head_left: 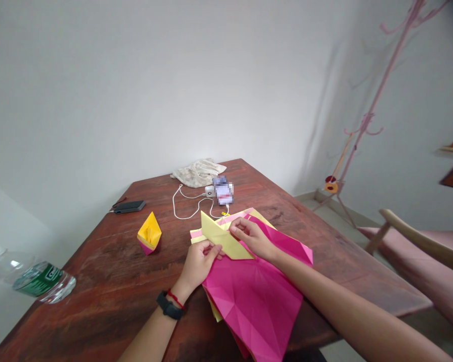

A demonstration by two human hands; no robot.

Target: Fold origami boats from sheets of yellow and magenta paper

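Note:
Both my hands pinch a folded pale yellow paper point(221, 237) above a stack of coloured sheets. My left hand point(198, 264), with a black watch and red string at the wrist, grips its lower left edge. My right hand point(251, 236) presses and pinches its upper right edge. Beneath lies a creased pink sheet point(256, 296) on top of more yellow and pink paper. A finished yellow and pink paper boat point(149, 234) stands on the wooden table point(109, 281) to the left, apart from my hands.
A plastic water bottle point(33, 279) lies at the table's left edge. A dark phone point(129, 206), a white cable point(189, 206) with a small device point(222, 190) and a cloth pouch point(198, 172) sit at the far end. A chair point(419, 251) and pink coat stand point(366, 120) are at right.

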